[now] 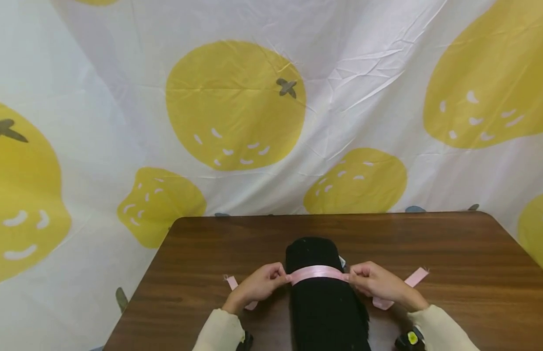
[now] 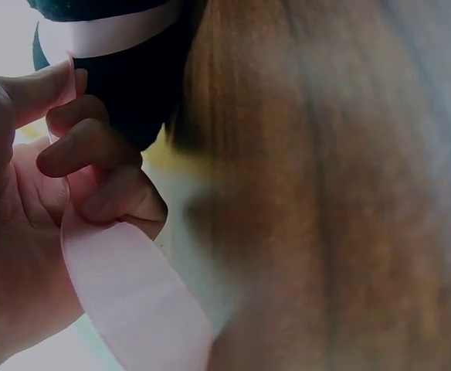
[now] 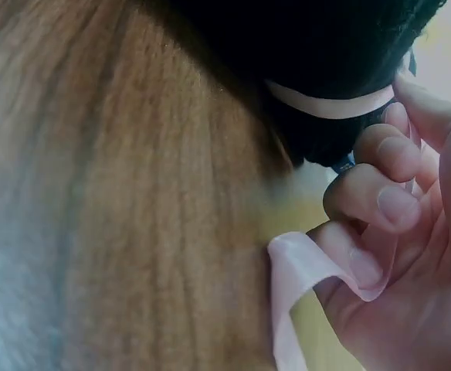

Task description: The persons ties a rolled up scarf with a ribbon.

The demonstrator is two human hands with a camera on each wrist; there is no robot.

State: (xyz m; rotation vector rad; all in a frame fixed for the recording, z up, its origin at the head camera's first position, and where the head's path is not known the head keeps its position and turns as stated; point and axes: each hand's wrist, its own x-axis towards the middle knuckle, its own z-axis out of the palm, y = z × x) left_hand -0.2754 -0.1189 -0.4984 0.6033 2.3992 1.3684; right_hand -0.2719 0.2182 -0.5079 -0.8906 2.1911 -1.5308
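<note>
A rolled black cloth (image 1: pixel 324 312) lies lengthwise on the table, with a pink ribbon (image 1: pixel 317 272) stretched across its upper part. At the roll's left side my left hand (image 1: pixel 261 283) pinches the ribbon between thumb and fingers. On the opposite side my right hand (image 1: pixel 378 281) pinches it the same way. The left wrist view shows a loose ribbon tail (image 2: pixel 137 297) running through the curled fingers and down past the palm. In the right wrist view the other tail (image 3: pixel 287 270) folds over and hangs below the fingers. Whether the ribbon passes under the roll is hidden.
The brown wooden table (image 1: pixel 227 239) extends around the roll on both sides. Behind its far edge hangs a white curtain (image 1: pixel 341 112) printed with yellow fruit. A small pale tag (image 1: pixel 342 261) shows beside the roll near my right hand.
</note>
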